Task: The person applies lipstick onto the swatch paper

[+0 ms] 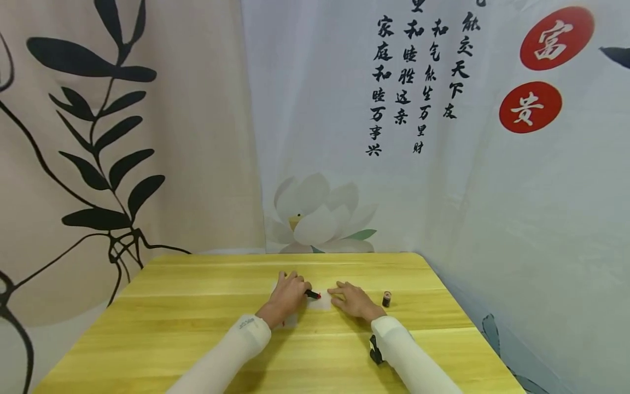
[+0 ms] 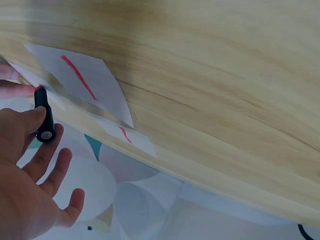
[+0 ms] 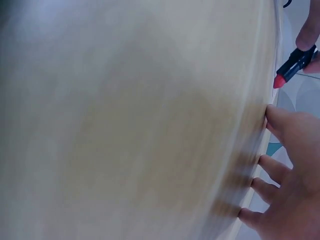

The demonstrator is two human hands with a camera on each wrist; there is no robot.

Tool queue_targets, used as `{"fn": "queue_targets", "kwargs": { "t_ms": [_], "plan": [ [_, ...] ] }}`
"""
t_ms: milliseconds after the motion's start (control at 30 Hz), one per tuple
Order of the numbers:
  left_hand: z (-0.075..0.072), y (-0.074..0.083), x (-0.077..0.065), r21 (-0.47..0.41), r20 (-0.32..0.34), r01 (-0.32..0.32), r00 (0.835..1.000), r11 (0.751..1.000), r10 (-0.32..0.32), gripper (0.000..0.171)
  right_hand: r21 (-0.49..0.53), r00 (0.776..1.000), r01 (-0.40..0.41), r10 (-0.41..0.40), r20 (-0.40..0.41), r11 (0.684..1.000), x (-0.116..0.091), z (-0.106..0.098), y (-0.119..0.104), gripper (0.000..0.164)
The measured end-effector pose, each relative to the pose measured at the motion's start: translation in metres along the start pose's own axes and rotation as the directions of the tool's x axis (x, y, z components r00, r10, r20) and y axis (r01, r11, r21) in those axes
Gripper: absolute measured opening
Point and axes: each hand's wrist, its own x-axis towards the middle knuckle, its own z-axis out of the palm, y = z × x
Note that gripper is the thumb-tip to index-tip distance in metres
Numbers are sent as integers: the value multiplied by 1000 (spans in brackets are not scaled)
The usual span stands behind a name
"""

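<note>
My left hand (image 1: 287, 295) pinches a black lipstick (image 2: 46, 120) between thumb and fingers, its red tip over a small white paper (image 1: 322, 302). The other fingers of that hand are spread. My right hand (image 1: 355, 301) rests its fingertips at the right side of this paper, with the thumb (image 3: 276, 120) close to the lipstick's red tip. Two more white papers lie beside the left hand: a larger sheet (image 2: 97, 75) and a smaller sheet (image 2: 142, 142), each with one red stroke. The left hand partly hides them in the head view.
A small dark cylinder (image 1: 386, 299) stands upright on the wooden table (image 1: 197, 306), right of my right hand. Beside the right sleeve is a black object (image 1: 375, 350), partly hidden. A printed curtain (image 1: 315, 137) hangs behind the table's far edge.
</note>
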Motion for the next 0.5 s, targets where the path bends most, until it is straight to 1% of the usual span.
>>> {"fn": "queue_targets", "kwargs": {
  "t_ms": [133, 267, 500],
  "plan": [
    [-4, 2, -8, 12, -18, -37, 999, 999, 37, 18, 15, 1000, -4, 4, 2, 1000, -2, -2, -2, 39],
    [-6, 5, -17, 25, -60, -75, 995, 997, 76, 15, 14, 1000, 4, -4, -10, 1000, -2, -3, -1, 39],
    [-10, 8, -27, 47, -85, -95, 991, 994, 99, 17, 18, 1000, 17, -17, -17, 1000, 1, -1, 1, 39]
  ]
}}
